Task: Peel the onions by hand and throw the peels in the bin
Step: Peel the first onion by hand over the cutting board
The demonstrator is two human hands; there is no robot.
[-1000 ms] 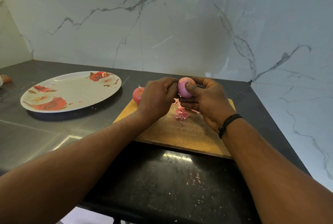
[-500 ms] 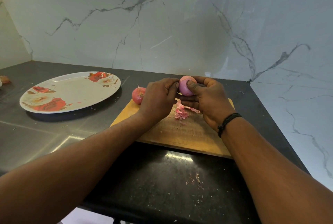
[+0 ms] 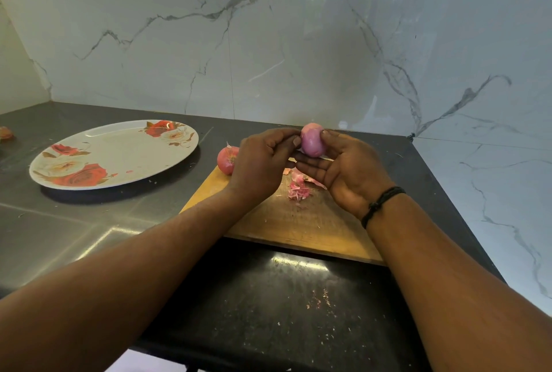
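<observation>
Both hands meet mid-frame above the table: right hand cradles the peeled onion, left hand pinches its side. Small, firm, likely slick when bare; grip around the middle. Unpeeled onion waits left; peels are papery, light.

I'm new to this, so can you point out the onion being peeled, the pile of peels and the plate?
peeled onion (image 3: pixel 312 141), head view, its smooth purple side.
peels (image 3: pixel 298 190), head view, pile's middle.
plate (image 3: pixel 119 150), head view, bare centre.
</observation>
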